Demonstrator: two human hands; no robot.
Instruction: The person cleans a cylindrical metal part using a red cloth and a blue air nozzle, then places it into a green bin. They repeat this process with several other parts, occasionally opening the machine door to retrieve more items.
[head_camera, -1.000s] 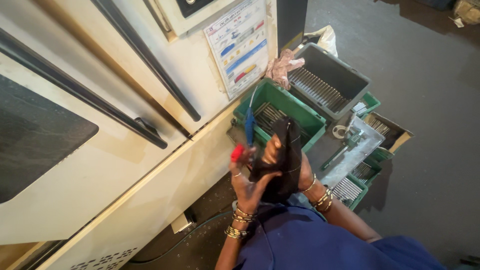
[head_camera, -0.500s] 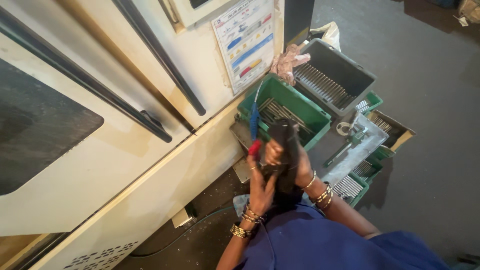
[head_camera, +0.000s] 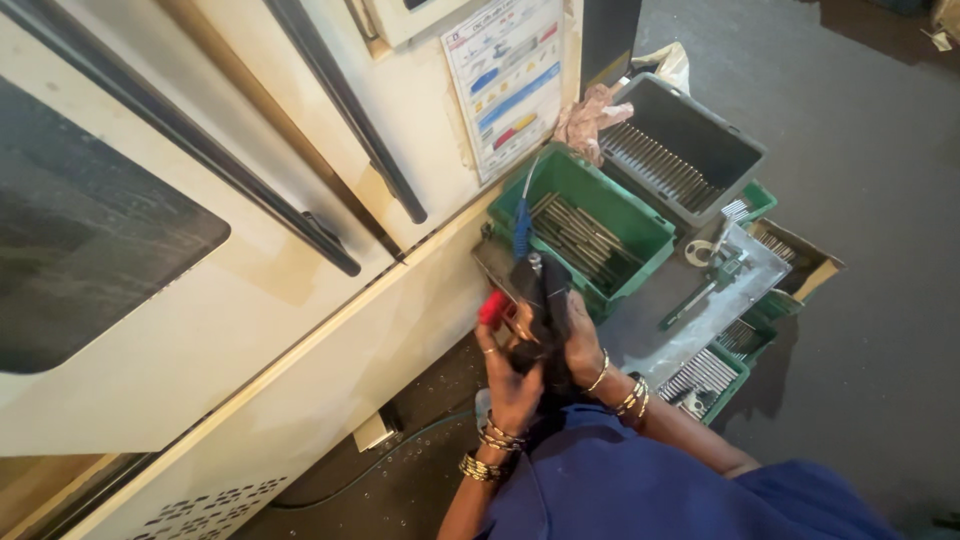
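My left hand and my right hand are raised together in front of me, both closed around a long black object. A small red part sticks out beside my left fingers. A thin blue tube rises just above the black object; I cannot tell whether it is joined to it. Both wrists wear gold bangles, and my blue sleeve fills the bottom of the view. My hands are held over the floor next to a green crate.
A cream machine with a dark window and black bar handles fills the left; a coloured chart hangs on it. The green crate holds metal rods. A grey crate, pink rag, metal tray with a tool and small green bins lie beyond.
My hands have kept hold of the black object and lifted slightly toward the green crate. The view has shifted a little, showing more of the crates on the right.
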